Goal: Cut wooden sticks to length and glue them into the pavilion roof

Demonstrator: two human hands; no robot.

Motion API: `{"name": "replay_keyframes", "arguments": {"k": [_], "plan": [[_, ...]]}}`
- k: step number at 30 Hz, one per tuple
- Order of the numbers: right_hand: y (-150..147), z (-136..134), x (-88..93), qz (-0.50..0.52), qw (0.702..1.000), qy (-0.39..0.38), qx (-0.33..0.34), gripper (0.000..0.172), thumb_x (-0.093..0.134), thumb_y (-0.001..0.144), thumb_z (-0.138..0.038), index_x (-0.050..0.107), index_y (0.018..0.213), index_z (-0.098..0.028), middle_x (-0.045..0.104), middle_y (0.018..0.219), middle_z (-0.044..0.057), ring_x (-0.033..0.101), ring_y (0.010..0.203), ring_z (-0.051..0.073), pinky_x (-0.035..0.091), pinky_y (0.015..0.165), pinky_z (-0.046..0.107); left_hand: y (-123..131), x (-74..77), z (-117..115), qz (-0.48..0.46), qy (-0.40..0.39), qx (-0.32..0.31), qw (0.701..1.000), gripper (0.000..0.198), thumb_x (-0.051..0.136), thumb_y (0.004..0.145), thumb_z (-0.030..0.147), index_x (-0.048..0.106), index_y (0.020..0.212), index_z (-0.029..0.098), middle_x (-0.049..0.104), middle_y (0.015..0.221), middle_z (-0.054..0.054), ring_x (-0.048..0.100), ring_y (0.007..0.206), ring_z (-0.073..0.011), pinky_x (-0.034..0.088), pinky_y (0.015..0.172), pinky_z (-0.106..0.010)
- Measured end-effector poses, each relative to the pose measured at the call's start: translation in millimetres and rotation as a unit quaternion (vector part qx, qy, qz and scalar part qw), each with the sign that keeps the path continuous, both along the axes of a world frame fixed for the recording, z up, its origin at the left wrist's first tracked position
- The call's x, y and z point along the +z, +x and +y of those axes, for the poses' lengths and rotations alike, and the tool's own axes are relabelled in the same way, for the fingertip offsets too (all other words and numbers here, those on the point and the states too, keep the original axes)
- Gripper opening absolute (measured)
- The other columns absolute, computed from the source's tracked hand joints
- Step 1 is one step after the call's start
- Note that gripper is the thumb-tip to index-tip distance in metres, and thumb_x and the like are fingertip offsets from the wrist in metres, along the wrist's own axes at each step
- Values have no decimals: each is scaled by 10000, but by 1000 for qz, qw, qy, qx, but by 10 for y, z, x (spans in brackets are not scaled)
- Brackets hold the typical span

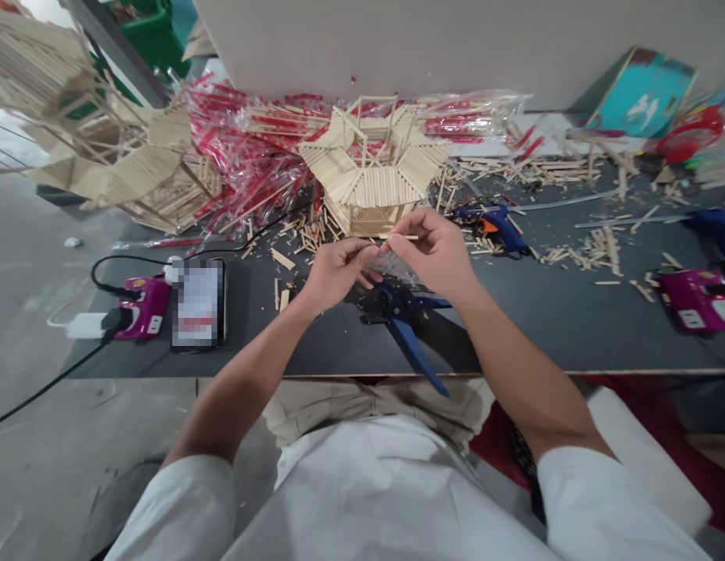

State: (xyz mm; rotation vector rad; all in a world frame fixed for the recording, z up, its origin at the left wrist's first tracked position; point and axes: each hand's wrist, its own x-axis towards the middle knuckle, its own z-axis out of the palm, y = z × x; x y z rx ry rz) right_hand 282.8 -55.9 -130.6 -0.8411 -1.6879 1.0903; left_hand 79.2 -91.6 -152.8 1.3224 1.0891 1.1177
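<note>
Both of my hands meet over the dark table, just in front of a small pavilion model built of wooden sticks. My left hand is closed in a pinch on the end of a thin wooden stick. My right hand pinches the same stick and a crumpled bit of clear plastic wrapper under it. Blue-handled cutters lie on the table right beneath my hands.
A blue and orange glue gun lies to the right of the model. A phone and a magenta device with cables sit at the left, another magenta device at the right. Stick offcuts and red-printed wrappers litter the back.
</note>
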Motion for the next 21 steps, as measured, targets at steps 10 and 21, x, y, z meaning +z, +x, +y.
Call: {"name": "replay_keyframes", "arguments": {"k": [10, 21], "plan": [[-31, -1, -41, 1, 998, 68, 3, 219, 786, 1006, -468, 741, 1073, -265, 823, 1019, 22, 789, 985, 204, 600, 888, 356, -29, 22, -3, 5, 50, 9, 999, 503, 745, 985, 611, 796, 1143, 136, 830, 998, -108, 824, 736, -192, 673, 572, -234], [-111, -107, 0, -66, 981, 164, -76, 122, 801, 1002, -361, 870, 1054, -274, 728, 932, 31, 684, 810, 167, 549, 712, 318, 6, -3, -3, -11, 74, -12, 997, 540, 704, 1001, 663, 775, 1167, 153, 825, 1060, -97, 827, 730, -180, 656, 563, -214]]}}
